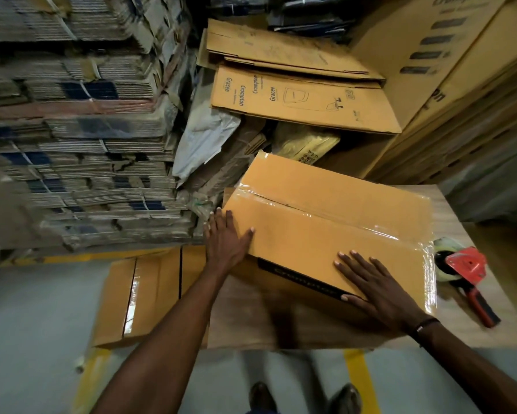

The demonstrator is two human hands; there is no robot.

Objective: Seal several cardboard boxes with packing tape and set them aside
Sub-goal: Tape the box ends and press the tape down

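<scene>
A yellow-brown cardboard box lies on the wooden table, its top seam covered by a strip of clear tape. My left hand lies flat against the box's left end, fingers straight, thumb on the top face. My right hand presses flat on the near right part of the top, thumb at the front edge. A red tape dispenser with a roll of clear tape lies on the table just right of the box, untouched.
Another taped box sits low on the left beside the table. Flattened cartons lie behind, tall cartons on the right, bundled cardboard stacks on the left. Grey floor with yellow lines and my shoes are below.
</scene>
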